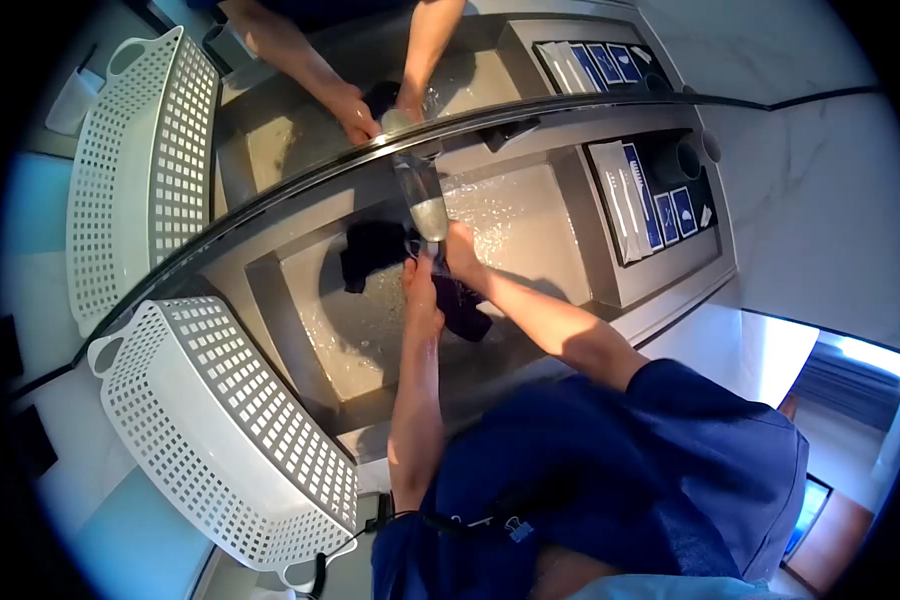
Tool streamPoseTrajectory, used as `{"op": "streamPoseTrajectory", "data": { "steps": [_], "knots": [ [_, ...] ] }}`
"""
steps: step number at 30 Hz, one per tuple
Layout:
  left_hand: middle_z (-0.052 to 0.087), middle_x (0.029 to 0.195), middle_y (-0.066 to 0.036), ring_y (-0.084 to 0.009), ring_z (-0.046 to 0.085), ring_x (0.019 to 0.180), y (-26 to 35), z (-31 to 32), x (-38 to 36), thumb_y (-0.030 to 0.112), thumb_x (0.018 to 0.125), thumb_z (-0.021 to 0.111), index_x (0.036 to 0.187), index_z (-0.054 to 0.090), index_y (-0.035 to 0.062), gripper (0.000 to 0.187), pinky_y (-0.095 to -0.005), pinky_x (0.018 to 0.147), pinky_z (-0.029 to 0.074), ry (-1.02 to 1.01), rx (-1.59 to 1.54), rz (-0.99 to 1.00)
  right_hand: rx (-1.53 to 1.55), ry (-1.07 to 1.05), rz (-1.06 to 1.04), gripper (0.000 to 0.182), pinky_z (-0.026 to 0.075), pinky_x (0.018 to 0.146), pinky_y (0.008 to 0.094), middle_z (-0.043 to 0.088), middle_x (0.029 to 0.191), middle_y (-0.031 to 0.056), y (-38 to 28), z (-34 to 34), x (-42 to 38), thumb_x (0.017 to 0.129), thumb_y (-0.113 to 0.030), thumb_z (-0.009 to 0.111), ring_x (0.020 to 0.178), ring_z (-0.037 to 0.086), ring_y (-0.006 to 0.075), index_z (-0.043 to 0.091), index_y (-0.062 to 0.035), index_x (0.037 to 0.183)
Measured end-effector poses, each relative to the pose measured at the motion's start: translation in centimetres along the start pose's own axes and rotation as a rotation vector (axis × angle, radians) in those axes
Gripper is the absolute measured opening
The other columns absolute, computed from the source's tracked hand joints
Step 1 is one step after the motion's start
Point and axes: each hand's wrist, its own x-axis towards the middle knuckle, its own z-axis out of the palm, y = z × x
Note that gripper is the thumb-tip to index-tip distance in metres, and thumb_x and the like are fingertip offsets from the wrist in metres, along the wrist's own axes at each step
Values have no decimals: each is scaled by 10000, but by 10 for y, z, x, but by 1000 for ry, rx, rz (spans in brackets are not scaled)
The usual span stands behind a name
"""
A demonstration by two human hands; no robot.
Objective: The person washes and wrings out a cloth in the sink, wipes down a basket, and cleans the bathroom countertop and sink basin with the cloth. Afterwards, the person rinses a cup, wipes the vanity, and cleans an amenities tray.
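Observation:
A dark cloth (375, 250) lies in the wet sink (560, 225), under a metal faucet (428, 205). Part of the same dark fabric (465, 312) hangs below my hands. My left hand (420, 285) is closed on the cloth just below the faucet's spout. Beside it, on the right of the spout, my right hand (462, 250) also grips the cloth. Water runs over the fabric, and ripples and bubbles show on the sink bottom. The fingertips of both hands are partly hidden by the faucet and the fabric.
A white perforated basket (220, 430) stands left of the sink. To the right, a black tray (615, 205) holds wrapped packets, with a dark cup (682, 160) at its end. Behind the faucet, a mirror (820, 50) reflects the arms, sink and basket.

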Motion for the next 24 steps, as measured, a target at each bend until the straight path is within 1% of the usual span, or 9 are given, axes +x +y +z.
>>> {"op": "streamPoseTrajectory", "data": {
  "steps": [5, 7, 11, 13, 15, 19, 21, 23, 24],
  "knots": [
    [529, 731, 39, -50, 493, 639, 36, -19, 10, 187, 869, 602, 791, 533, 88, 143, -211, 584, 406, -24, 288, 479, 500, -35, 245, 145, 451, 655, 369, 611, 759, 185, -38, -33, -5, 828, -113, 517, 712, 590, 315, 584, 9, 869],
    [562, 724, 10, -87, 542, 628, 33, -11, 5, 281, 884, 572, 783, 546, 95, 213, -217, 570, 438, 77, -41, 183, 161, -112, -7, 166, 461, 699, 370, 606, 769, 182, -62, -33, -30, 824, -155, 549, 760, 610, 306, 580, -1, 876],
    [590, 954, -61, -175, 593, 833, -47, -84, 55, 396, 914, 473, 1073, 530, 65, 372, -315, 691, 502, -860, -579, -73, -312, -112, -231, 167, 473, 551, 388, 600, 666, 174, -55, 4, -49, 790, -219, 595, 606, 605, 351, 623, -60, 832],
    [585, 1030, -75, -192, 582, 924, -24, -17, -8, 421, 912, 459, 1115, 517, 52, 426, -344, 789, 487, -179, -332, -224, -364, 173, -238, 181, 441, 467, 411, 542, 544, 159, -1, 9, -3, 780, -234, 596, 488, 542, 391, 596, -58, 741],
    [588, 1025, -75, -201, 572, 938, -28, -32, 1, 411, 910, 461, 1039, 551, 43, 401, -348, 831, 467, -161, -192, -163, 4, 242, -9, 190, 425, 488, 425, 554, 597, 174, -35, 2, -18, 788, -214, 577, 543, 558, 376, 551, -34, 732],
    [604, 923, -76, -179, 598, 764, 14, -65, 30, 330, 876, 547, 997, 555, 21, 331, -318, 613, 502, 42, 27, 95, 329, -308, 118, 211, 408, 599, 369, 514, 660, 145, -80, 2, -84, 870, -185, 495, 646, 532, 237, 508, 11, 791],
    [610, 921, -76, -182, 607, 772, 19, -63, 31, 332, 872, 556, 989, 566, 25, 329, -316, 640, 509, 60, 48, 175, 343, -131, -91, 253, 400, 607, 336, 481, 640, 129, -57, 3, -73, 889, -210, 491, 632, 482, 191, 500, 16, 776],
    [625, 931, -69, -187, 616, 786, 32, -49, 8, 351, 876, 542, 1017, 575, 33, 349, -315, 678, 512, 7, -50, 94, 99, -177, 105, 251, 425, 598, 418, 583, 735, 221, -38, -11, -54, 863, -236, 498, 692, 580, 351, 554, 7, 830],
    [640, 942, -62, -192, 625, 800, 36, -46, 1, 369, 881, 529, 1044, 583, 41, 370, -313, 716, 515, -50, -152, 13, -118, -106, -185, 256, 437, 632, 473, 600, 791, 238, -6, -7, -48, 852, -238, 470, 770, 579, 409, 571, -5, 817]
  ]
}}
